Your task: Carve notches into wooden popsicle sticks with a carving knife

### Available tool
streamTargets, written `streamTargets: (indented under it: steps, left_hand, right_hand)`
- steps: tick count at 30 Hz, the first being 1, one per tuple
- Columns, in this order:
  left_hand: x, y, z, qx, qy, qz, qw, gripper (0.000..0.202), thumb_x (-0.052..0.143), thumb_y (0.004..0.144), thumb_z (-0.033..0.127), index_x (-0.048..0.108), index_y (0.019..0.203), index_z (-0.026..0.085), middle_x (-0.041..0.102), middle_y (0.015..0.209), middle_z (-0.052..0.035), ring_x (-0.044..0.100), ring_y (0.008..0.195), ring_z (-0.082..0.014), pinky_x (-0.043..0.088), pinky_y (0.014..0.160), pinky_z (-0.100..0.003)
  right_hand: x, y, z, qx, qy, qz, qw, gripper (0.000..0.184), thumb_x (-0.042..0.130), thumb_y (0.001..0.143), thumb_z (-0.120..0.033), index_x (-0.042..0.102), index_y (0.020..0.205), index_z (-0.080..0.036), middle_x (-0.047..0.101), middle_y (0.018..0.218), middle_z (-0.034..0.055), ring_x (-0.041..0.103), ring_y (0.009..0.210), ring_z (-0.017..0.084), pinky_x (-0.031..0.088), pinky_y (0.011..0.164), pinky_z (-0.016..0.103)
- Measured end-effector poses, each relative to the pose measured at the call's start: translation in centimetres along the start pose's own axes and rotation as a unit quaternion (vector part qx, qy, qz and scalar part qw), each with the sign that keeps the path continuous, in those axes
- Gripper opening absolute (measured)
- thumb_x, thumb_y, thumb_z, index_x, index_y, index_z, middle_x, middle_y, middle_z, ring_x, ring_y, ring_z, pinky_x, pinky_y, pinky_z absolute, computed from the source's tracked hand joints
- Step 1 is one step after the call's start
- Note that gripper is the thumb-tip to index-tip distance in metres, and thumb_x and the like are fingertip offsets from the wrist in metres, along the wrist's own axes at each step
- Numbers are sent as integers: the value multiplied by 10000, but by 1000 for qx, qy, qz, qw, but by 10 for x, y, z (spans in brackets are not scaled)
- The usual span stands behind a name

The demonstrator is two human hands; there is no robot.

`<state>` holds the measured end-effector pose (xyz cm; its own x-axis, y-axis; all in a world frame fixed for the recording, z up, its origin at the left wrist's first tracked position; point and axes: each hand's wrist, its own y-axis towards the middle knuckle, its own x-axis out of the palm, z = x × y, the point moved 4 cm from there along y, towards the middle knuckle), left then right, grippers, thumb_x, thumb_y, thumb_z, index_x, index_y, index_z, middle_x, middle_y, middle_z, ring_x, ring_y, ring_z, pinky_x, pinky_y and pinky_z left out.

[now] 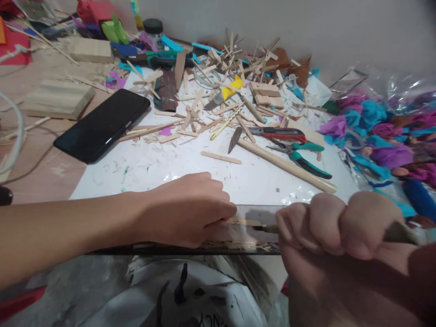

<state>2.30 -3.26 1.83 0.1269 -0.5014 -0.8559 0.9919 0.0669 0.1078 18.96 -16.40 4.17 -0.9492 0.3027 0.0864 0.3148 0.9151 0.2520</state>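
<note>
My left hand (194, 211) is closed and presses a wooden craft stick (244, 222) down near the front edge of the table. The stick's free end pokes out to the right of my fingers, with dark marks on it. My right hand (337, 231) makes a fist round the handle of a slim carving tool (270, 228), whose dark tip touches or lies right beside the stick's end. Most of the handle is hidden in the fist; its rear end shows at the right.
Behind my hands lie a hammer (286, 164), green-handled pliers (304, 160), a red utility knife (275, 132) and a loose craft stick (221, 157). A black phone (104, 125) rests at left. Wood scraps (194, 109) pile up behind; crepe paper flowers (378, 131) crowd the right.
</note>
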Motion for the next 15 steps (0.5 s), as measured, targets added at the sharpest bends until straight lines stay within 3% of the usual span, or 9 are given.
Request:
streamTargets:
  steps: [2, 5, 10, 15]
  left_hand:
    - [0, -1, 0, 0, -8, 4, 1000, 207, 760, 969, 159, 676, 791, 223, 689, 759, 6, 576, 718, -198, 385, 741, -356]
    - [0, -1, -1, -3, -7, 4, 1000, 188, 802, 904, 119, 682, 803, 223, 695, 773, 6, 612, 749, -208, 400, 749, -353]
    - [0, 1, -1, -4, -7, 1, 1000, 211, 774, 932, 146, 658, 774, 226, 704, 755, 4, 614, 726, -208, 400, 725, -358]
    - [0, 1, -1, -5, 1, -13, 1000, 179, 737, 974, 162, 695, 813, 228, 729, 772, -5, 651, 741, -224, 378, 713, -387]
  right_hand:
    - [16, 11, -4, -6, 86, 8, 996, 482, 665, 1113, -531, 475, 767, -255, 324, 639, -50, 285, 491, 131, 306, 480, 364]
    - [26, 18, -7, -11, 123, -9, 992, 503, 659, 1119, -418, 433, 703, -248, 285, 622, -56, 239, 484, 123, 298, 473, 348]
    - [26, 19, -1, 36, 102, 5, 994, 639, 701, 1080, -648, 419, 676, -241, 304, 593, -57, 277, 468, 123, 339, 488, 353]
    - [26, 18, 1, 41, 100, 30, 994, 531, 726, 1082, -605, 572, 724, -244, 402, 644, -42, 341, 518, 133, 387, 534, 358]
